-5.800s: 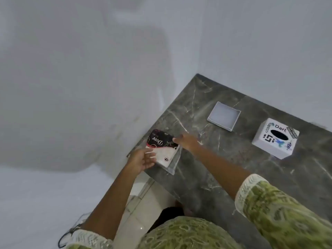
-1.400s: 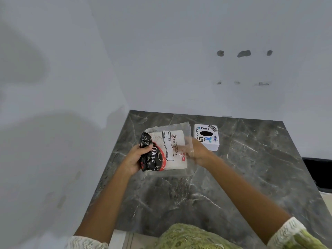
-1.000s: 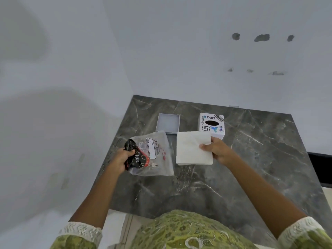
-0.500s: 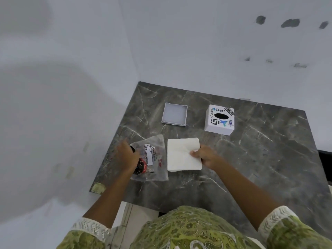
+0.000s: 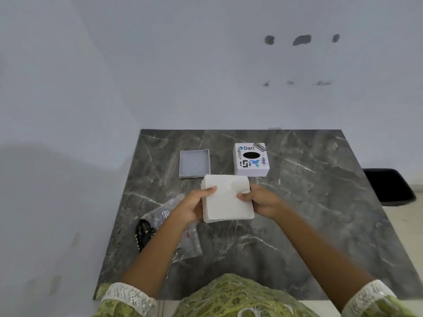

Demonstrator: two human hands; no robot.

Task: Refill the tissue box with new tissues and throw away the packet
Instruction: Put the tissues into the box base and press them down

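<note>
change: since half a second earlier, left hand [image 5: 190, 205] had let go of the packet and joined the right on the tissues; the stack had lifted off the counter.
counter [image 5: 309, 202]: dark marble slab set against a white wall, carrying everything below.
packet [image 5: 174, 229]: clear plastic with a dark printed end, lay flat and slack at the near left, partly under the left forearm, apparently emptied, not yet thrown away.
tissue stack [image 5: 225, 199]: white, squarish, held between both hands just above the counter, one far corner curled over.
tissue box [image 5: 251, 159]: white stickered shell, oval slot up, stood just beyond the stack, slightly right; nothing showed in the slot.
tray [image 5: 194, 163]: shallow grey piece, likely the box's base, lay open side up and empty, beyond and slightly left.
hands: left clasped the stack's left edge, right hand [image 5: 261, 200] pinched its right edge.
key relation: both containers sat straight ahead of the hands, tray nearer the left hand, box nearer the right.
</note>
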